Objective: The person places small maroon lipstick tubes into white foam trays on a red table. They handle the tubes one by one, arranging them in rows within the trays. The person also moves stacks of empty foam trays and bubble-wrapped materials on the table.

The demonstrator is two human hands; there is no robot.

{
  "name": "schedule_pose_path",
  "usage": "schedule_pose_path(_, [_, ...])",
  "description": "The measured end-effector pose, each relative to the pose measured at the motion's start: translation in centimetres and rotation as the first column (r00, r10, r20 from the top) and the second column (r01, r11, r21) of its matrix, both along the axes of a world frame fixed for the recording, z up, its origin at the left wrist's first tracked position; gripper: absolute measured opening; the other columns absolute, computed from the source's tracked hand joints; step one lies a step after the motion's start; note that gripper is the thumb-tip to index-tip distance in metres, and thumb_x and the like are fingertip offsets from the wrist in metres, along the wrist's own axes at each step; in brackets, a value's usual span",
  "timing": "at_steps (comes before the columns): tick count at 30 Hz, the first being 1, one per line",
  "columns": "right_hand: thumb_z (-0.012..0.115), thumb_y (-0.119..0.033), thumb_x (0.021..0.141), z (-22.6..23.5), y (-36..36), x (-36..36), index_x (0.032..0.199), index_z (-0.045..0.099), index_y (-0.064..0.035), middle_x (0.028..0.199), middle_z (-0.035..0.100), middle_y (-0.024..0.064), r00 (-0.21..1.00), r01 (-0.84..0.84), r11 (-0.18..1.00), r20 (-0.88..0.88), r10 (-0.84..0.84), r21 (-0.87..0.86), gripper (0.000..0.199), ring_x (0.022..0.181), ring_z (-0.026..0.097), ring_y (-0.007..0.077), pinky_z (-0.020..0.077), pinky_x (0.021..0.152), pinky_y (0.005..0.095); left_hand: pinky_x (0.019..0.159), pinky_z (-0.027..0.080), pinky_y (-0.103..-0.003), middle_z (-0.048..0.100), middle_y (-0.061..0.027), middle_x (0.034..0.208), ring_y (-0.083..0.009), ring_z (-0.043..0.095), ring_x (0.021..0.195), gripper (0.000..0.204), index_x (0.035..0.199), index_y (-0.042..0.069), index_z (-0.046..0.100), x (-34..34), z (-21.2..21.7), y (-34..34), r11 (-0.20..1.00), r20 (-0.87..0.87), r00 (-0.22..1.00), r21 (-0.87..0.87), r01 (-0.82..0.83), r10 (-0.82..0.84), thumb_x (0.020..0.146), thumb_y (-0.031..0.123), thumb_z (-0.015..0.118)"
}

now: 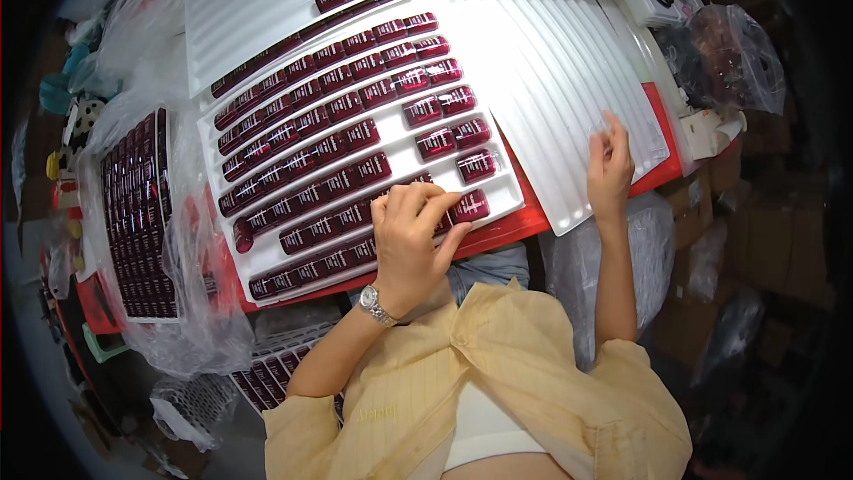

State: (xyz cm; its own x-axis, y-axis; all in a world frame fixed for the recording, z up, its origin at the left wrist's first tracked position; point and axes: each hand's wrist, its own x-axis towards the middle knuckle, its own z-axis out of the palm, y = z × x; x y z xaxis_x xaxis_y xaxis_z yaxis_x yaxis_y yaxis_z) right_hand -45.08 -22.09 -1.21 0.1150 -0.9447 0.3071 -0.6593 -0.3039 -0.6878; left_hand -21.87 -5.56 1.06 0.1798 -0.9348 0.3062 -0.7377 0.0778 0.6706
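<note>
My left hand (411,229), with a metal watch (376,304) on its wrist, reaches over the near rows of a white ribbed tray (505,198). Its thumb and forefinger close at the end of a small, glossy dark red bottle (470,205) with pale print. The other fingers curl over the row and hide some of the bottles. Several rows of the same bottles lie on their sides in this tray, with gaps in the middle rows. Apart from it, my right hand (610,171) hovers over a second white ribbed tray (569,89), fingers loosely bent and apart, nothing seen in them.
Another white tray (244,13) with dark red bottles stands at the back. A plastic-wrapped tray of bottles (138,213) sits at the left. The red tabletop (520,229) shows at its near edge. Cardboard boxes (755,249) and plastic bags (736,58) are on the right.
</note>
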Motion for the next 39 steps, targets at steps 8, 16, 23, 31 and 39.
schedule_pose_path(8, [0.061,0.002,0.085,5.0,5.8,9.0,0.103,0.05,0.0019,0.091,0.066,0.0142,0.575,-0.407,0.908,0.8,0.171,0.098,0.021,0.084,0.066,0.0189,0.0503,0.081,0.0302,0.079,0.046,-0.028,0.058,-0.0083,0.097,-0.0161,0.057,0.093,0.037,0.097,0.003,0.058,-1.4,-0.4,-0.4,0.993,-0.528,0.849,-0.093,-0.073,0.013,0.067,-0.001,0.078])
schedule_pose_path(16, [0.066,-0.007,0.084,4.6,6.7,5.4,0.116,0.058,0.0041,0.113,0.062,0.0208,0.673,-0.739,0.673,0.086,0.735,0.029,0.035,0.107,0.061,0.0301,0.046,0.092,0.0361,0.081,0.044,-0.033,0.058,-0.0076,0.097,-0.0205,0.056,0.091,0.034,0.093,0.004,0.06,-0.7,-1.0,0.2,0.993,-0.274,0.962,-0.107,-0.044,0.013,0.065,0.003,0.079])
schedule_pose_path(23, [0.065,-0.005,0.08,0.2,-6.6,1.6,0.106,0.063,0.0003,0.1,0.064,0.0169,0.878,-0.297,0.92,-0.452,0.157,-0.257,0.027,0.098,0.057,0.0346,0.0459,0.086,0.0393,0.089,0.029,-0.042,0.058,-0.0011,0.099,-0.0212,0.049,0.102,0.036,0.096,0.01,0.064,-3.2,-1.5,-2.1,1.0,0.194,0.981,0.025,0.015,-0.019,0.065,0.021,0.08])
schedule_pose_path(31, [0.066,0.0,0.074,-1.6,-8.1,1.1,0.096,0.065,0.0012,0.093,0.065,0.0168,0.906,-0.27,0.96,-0.358,0.226,-0.078,0.023,0.091,0.058,0.0326,0.0463,0.082,0.0395,0.094,0.024,-0.042,0.057,-0.0059,0.11,-0.0227,0.046,0.111,0.057,0.117,0.008,0.054,-2.4,-1.2,-1.1,0.998,0.207,0.978,0.047,-0.036,0.026,0.07,0.031,0.077])
schedule_pose_path(39, [0.069,-0.003,0.081,2.5,-3.0,2.0,0.102,0.065,-0.0004,0.078,0.063,0.0048,0.944,-0.202,0.968,0.295,0.15,0.152,0.022,0.072,0.058,0.0085,0.0477,0.062,0.0225,0.088,0.03,-0.041,0.057,-0.0027,0.103,-0.0229,0.049,0.1,0.039,0.1,0.011,0.067,1.9,0.6,1.3,0.997,0.237,0.971,0.065,-0.046,0.029,0.066,0.025,0.079])
